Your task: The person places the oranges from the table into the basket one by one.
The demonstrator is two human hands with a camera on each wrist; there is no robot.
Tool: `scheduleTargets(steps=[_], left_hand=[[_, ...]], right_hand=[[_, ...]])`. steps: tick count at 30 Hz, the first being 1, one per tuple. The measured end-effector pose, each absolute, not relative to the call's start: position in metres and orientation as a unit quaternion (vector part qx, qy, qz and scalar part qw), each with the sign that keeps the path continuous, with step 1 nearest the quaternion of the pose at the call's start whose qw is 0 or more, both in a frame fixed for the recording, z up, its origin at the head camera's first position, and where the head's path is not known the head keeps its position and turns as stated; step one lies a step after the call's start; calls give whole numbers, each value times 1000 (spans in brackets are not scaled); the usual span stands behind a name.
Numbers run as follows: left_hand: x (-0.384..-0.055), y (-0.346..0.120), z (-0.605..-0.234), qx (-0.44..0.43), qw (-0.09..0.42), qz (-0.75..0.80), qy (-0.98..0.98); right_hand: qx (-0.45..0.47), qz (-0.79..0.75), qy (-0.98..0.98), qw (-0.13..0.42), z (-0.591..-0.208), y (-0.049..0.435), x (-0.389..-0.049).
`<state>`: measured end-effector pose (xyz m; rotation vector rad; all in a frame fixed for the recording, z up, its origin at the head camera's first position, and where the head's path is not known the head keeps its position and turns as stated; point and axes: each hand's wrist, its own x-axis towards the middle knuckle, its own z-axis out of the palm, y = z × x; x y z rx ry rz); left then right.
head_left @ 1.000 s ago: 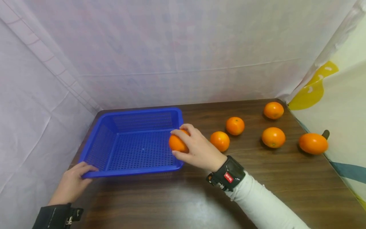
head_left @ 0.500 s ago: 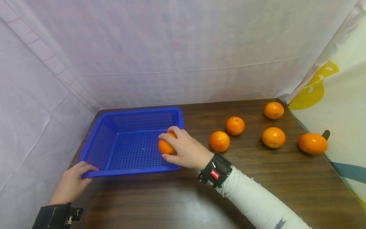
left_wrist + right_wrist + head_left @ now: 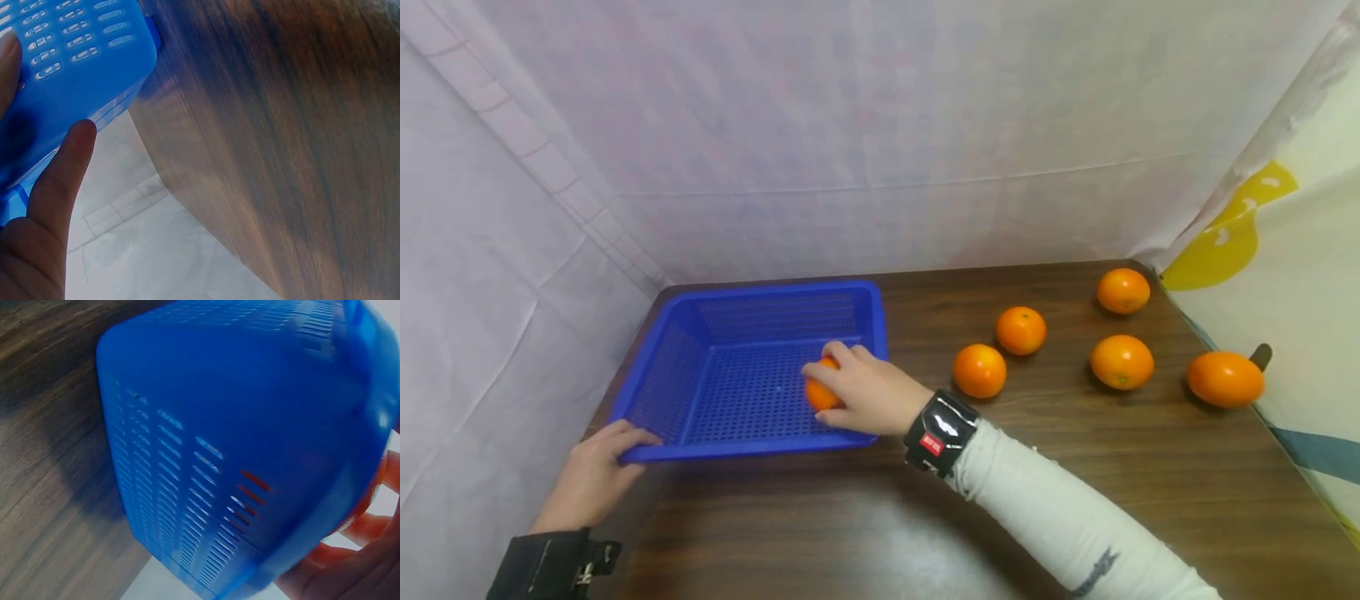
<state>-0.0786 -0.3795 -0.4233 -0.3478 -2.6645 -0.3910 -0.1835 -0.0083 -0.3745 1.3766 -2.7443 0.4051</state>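
A blue slotted plastic basket [image 3: 760, 291] sits at the left of the dark wooden table [image 3: 865, 517]. My right hand [image 3: 848, 392] reaches over the basket's right wall and grips an orange [image 3: 817, 394] low inside it, near the floor. My left hand [image 3: 597, 468] holds the basket's front left corner. In the left wrist view the left thumb [image 3: 59, 181] presses on the basket's [image 3: 81, 62] outer wall. The right wrist view is filled by the basket's [image 3: 250, 419] outer wall, with fingertips [image 3: 356, 556] at the lower right.
Several loose oranges lie on the table right of the basket: one nearest [image 3: 979, 371], one behind it [image 3: 1020, 330], others further right [image 3: 1122, 362] [image 3: 1123, 291] [image 3: 1225, 378]. White cloth hangs on the left and at the back. A patterned sheet [image 3: 1285, 275] borders the right.
My right hand has carried the orange leftward over the basket's right wall and down into the basket. The left hand has stayed on the front left corner.
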Motion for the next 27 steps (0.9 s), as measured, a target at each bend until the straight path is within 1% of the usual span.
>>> scheduleTargets(steps=[7,19,27], left_hand=[[-78,-379,-424,-120,205,-144,-961],[-79,-378,-421,-130,211,-141,-958],[-78,-378,-422,-126,210,-140,-959]], right_hand=[[439,81,-895,-13,-379,-18,-186],[441,13,-896,-57,-381,-26,-188],[429,-26,-901,-67,-385,-31,-189]])
